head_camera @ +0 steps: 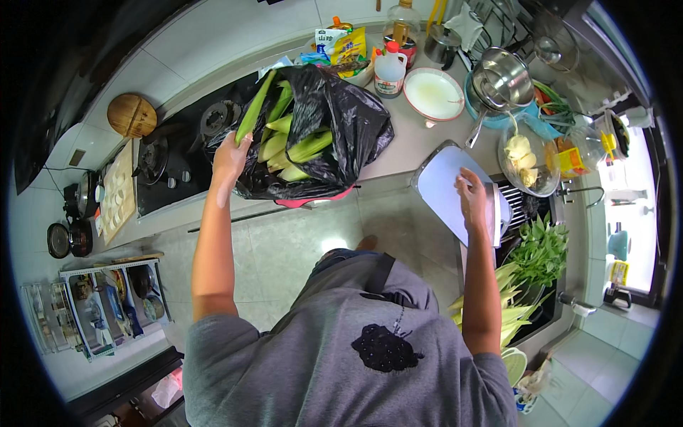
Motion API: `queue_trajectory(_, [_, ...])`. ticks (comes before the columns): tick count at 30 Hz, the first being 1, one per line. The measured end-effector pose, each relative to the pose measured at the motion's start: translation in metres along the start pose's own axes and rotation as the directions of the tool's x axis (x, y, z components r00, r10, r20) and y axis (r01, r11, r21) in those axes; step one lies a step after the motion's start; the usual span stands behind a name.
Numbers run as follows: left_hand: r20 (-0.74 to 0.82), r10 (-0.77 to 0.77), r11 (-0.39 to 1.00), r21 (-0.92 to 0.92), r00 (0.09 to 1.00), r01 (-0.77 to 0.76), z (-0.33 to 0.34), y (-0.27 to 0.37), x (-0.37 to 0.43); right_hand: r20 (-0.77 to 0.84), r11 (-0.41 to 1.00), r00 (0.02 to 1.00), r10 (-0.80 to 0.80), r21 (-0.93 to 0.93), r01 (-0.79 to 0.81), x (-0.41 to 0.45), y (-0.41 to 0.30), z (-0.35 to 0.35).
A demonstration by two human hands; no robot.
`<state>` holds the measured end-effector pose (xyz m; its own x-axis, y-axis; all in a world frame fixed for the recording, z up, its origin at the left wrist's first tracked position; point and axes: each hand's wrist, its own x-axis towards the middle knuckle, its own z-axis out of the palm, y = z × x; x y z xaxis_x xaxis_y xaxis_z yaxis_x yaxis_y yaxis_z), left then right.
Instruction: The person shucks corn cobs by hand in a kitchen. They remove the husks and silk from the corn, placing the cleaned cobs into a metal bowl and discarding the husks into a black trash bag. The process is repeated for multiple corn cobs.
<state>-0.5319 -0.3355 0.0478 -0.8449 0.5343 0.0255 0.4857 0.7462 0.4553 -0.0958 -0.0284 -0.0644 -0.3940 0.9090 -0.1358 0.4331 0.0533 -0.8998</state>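
My left hand (230,157) grips the lower end of a long green corn husk (258,104) at the left side of a black plastic bag (360,120). Inside the bag's mouth lie several pale green corn husks or husked ears (309,147); which of the two is hard to tell. The bag rests on the counter's front edge, with something pink-red (315,200) under it. My right hand (472,195) is raised over a pale blue cutting board (443,184), fingers apart, holding nothing visible. Beside that wrist is a flat piece with a metallic edge (495,213), partly hidden.
A gas hob (181,144) lies left, beside a board of dough pieces (118,195). Behind the bag stand a sauce bottle (390,72) and a white bowl (434,93). Steel pots (499,80), a clear bowl (528,155), leafy greens (541,248) and corn husks (507,299) crowd the right.
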Motion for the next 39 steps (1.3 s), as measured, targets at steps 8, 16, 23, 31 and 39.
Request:
queue_trajectory(8, [-0.073,0.524,0.849,0.131,0.849,-0.513,0.031,0.149,-0.130,-0.061,0.710,0.726,-0.685,-0.281,0.645,-0.093,-0.119,0.021])
queue_trajectory(16, [0.178,0.953,0.250,-0.015,0.243,-0.968,0.087,0.249,-0.187,0.203,0.761,0.930,-0.305,-0.535,0.367,-0.154,-0.044,-0.039])
queue_trajectory(23, [-0.121,0.855,0.512,0.039,0.505,-0.858,0.102,0.223,-0.157,-0.460,0.911,0.788,0.409,0.257,-0.323,-0.236,0.019,-0.109])
queue_trajectory(31, [-0.204,0.375,0.925,0.024,0.904,-0.379,0.129,0.080,-0.059,-0.659,0.821,0.710,0.247,-0.246,-0.515,-0.280,0.149,-0.110])
queue_trajectory(39, [-0.190,0.478,0.813,0.465,0.857,-0.351,0.119,0.019,0.021,-0.672,0.578,0.664,0.328,-0.413,-0.704,-0.267,0.175,-0.097])
